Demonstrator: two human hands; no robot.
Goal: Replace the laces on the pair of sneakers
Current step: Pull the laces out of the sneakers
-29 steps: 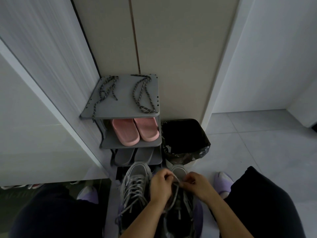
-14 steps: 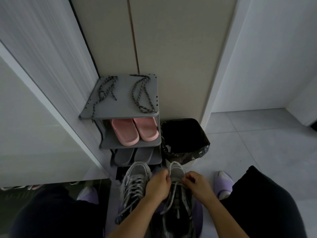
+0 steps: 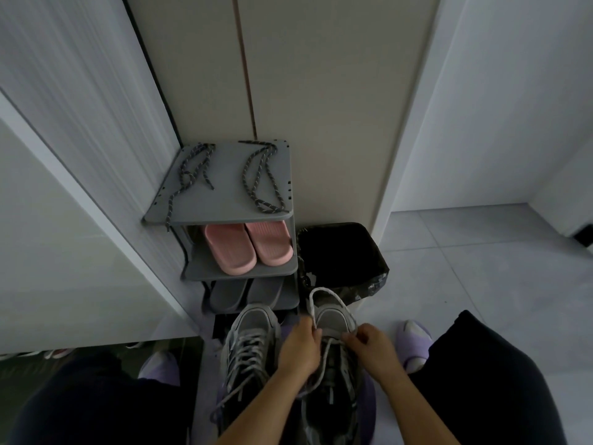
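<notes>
Grey lace (image 3: 327, 292) arches over sneaker (image 3: 332, 319) toe; ends pinched by left hand (image 3: 300, 348), right hand (image 3: 372, 346).

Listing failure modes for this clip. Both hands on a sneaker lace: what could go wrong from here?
1. Left hand and right hand pinch the grey lace, whose loop arches over the sneaker toe near the open bin; pulled free, it might flop in.
2. One dark lace hangs over the rack front edge; a knock could drop it.
3. The other sneaker has loose lace ends by the left forearm; they may snag.
</notes>
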